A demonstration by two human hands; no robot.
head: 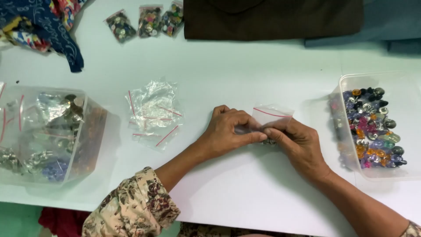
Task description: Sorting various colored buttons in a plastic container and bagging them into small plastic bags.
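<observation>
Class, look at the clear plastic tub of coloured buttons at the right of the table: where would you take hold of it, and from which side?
Grip the clear plastic tub by its bare near rim, coming from the near side with the right hand. It is open-topped and full of loose coloured buttons, so probably hold the wall and keep it level.

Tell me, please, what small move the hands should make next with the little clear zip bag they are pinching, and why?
Probably run the fingertips along the red-striped top to press it shut. Both the left hand and the right hand pinch the small clear plastic zip bag at the middle of the white table, and something small seems to lie inside it, though the fingers hide most of it.
</observation>
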